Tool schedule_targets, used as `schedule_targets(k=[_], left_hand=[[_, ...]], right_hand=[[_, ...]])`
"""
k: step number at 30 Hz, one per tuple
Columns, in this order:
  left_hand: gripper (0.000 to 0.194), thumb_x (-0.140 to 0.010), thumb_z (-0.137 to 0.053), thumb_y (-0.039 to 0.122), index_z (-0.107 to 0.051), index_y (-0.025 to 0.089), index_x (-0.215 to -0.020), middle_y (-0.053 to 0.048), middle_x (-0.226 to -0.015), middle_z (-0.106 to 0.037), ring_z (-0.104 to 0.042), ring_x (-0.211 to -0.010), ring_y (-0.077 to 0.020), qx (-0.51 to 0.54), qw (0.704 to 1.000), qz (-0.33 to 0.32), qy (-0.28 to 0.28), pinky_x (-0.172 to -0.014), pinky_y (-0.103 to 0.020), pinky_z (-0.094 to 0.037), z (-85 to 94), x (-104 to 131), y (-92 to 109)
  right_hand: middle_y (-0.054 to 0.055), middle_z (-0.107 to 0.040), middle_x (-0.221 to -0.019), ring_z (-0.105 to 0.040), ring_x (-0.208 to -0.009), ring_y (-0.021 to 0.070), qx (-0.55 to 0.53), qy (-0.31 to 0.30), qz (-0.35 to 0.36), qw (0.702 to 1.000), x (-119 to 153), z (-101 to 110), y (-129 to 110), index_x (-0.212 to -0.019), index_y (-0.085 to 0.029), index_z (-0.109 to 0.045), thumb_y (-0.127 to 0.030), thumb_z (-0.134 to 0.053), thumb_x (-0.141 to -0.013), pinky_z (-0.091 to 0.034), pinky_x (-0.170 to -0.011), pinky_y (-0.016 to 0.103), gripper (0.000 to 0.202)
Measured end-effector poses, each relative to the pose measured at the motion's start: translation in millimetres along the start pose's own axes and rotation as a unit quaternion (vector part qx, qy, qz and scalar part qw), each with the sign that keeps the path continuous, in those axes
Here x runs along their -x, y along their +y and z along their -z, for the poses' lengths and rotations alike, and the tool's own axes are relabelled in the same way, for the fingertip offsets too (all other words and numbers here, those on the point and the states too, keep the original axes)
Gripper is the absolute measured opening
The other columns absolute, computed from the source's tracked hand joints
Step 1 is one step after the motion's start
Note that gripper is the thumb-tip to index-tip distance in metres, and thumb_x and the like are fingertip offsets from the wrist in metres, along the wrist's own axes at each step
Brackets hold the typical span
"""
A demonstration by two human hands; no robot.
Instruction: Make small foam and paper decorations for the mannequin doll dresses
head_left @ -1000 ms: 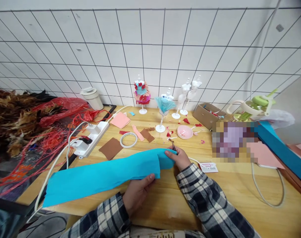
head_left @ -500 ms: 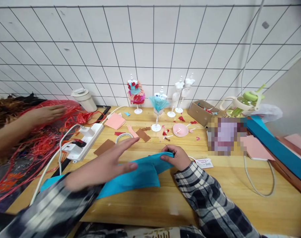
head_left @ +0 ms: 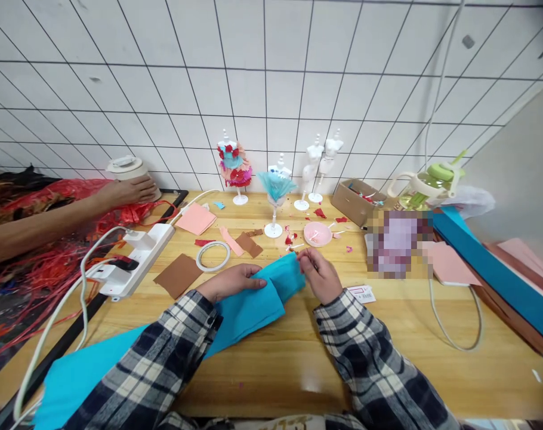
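A long folded strip of blue crepe paper point(head_left: 253, 304) runs from the lower left of the table to the middle. My left hand point(head_left: 230, 282) is closed on its upper edge, thumb on top and fingers behind. At the strip's right end, my right hand point(head_left: 320, 276) pinches the corner with thumb and forefinger. Whether something small is also between those fingertips, I cannot make out. Just beyond stands a small white dress form point(head_left: 274, 230) with a light-blue ruffle. A roll of white tape point(head_left: 213, 257) and a brown paper piece point(head_left: 177, 276) lie near my left hand.
A power strip point(head_left: 139, 260) with cables lies left. A co-worker's arm point(head_left: 74, 209) reaches over red strands toward a white canister point(head_left: 130, 170). Behind are a decorated dress form point(head_left: 235, 167), a pink dish point(head_left: 317, 242), a cardboard box point(head_left: 354, 203) and a bottle point(head_left: 426, 188).
My left hand has come down from above the strip and closed on it. My right hand stays at the strip's end. The co-worker's hand has moved right to the canister.
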State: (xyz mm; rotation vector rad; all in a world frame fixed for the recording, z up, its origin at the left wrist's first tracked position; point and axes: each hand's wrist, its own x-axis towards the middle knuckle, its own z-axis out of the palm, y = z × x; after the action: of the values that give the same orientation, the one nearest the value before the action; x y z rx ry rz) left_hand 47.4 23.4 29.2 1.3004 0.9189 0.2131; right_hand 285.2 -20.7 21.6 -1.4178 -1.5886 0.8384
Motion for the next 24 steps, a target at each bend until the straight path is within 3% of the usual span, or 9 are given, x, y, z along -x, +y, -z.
schedule_targets(k=[3, 9, 15, 19, 24], left_hand=[[0.038, -0.07, -0.073, 0.044, -0.065, 0.016, -0.094, -0.003, -0.088, -0.069, -0.061, -0.079, -0.0196, 0.068, 0.998, -0.012, 0.005, -0.075, -0.03, -0.046, -1.4, -1.0, -10.5], [0.034, -0.07, -0.076, 0.036, -0.064, 0.016, -0.095, -0.002, -0.09, -0.069, -0.061, -0.081, -0.0177, 0.135, 0.99, -0.029, 0.009, -0.079, -0.032, -0.047, -0.9, -0.5, -17.1], [0.034, -0.075, -0.069, 0.043, -0.064, 0.015, -0.095, -0.005, -0.096, -0.07, -0.062, -0.087, -0.0209, 0.095, 0.995, -0.036, 0.018, -0.08, -0.032, -0.047, -1.4, -0.9, -17.4], [0.035, -0.073, -0.071, 0.041, -0.064, 0.015, -0.095, -0.004, -0.093, -0.07, -0.062, -0.085, -0.0207, 0.097, 0.995, -0.035, 0.009, -0.081, -0.033, -0.048, -2.2, -1.8, -18.9], [0.03, -0.073, -0.072, 0.039, -0.065, 0.016, -0.092, -0.003, -0.091, -0.069, -0.062, -0.08, -0.0183, 0.108, 0.993, -0.042, 0.009, -0.078, -0.032, -0.048, -3.3, -3.4, -21.0]], right_hand=[[-0.003, -0.048, -0.056, -0.044, -0.054, 0.0126, -0.027, -0.153, -0.058, 0.986, 7.4, -10.3, 0.7, -0.08, -0.02, -0.057, -0.06, -0.048, -0.084, -0.035, -0.051, 0.025, 0.041], [-0.003, -0.042, -0.05, -0.035, -0.043, 0.0112, -0.132, -0.257, -0.186, 0.939, 15.4, -31.2, 4.3, -0.067, -0.021, -0.051, -0.06, -0.034, -0.088, -0.029, -0.044, 0.027, 0.047], [-0.002, -0.04, -0.043, -0.036, -0.041, 0.0131, -0.098, -0.209, -0.192, 0.954, 14.5, -40.1, 6.3, -0.062, -0.022, -0.052, -0.057, -0.025, -0.091, -0.032, -0.048, 0.03, 0.054], [-0.001, -0.043, -0.043, -0.042, -0.043, 0.0143, -0.057, -0.201, -0.178, 0.962, 17.6, -46.0, 8.7, -0.054, -0.023, -0.044, -0.055, -0.027, -0.092, -0.035, -0.052, 0.031, 0.053], [0.005, -0.058, -0.059, -0.056, -0.063, 0.0193, 0.02, -0.174, -0.122, 0.977, 17.9, -48.6, 3.4, -0.058, -0.022, -0.047, -0.048, -0.025, -0.094, -0.041, -0.064, 0.033, 0.049]])
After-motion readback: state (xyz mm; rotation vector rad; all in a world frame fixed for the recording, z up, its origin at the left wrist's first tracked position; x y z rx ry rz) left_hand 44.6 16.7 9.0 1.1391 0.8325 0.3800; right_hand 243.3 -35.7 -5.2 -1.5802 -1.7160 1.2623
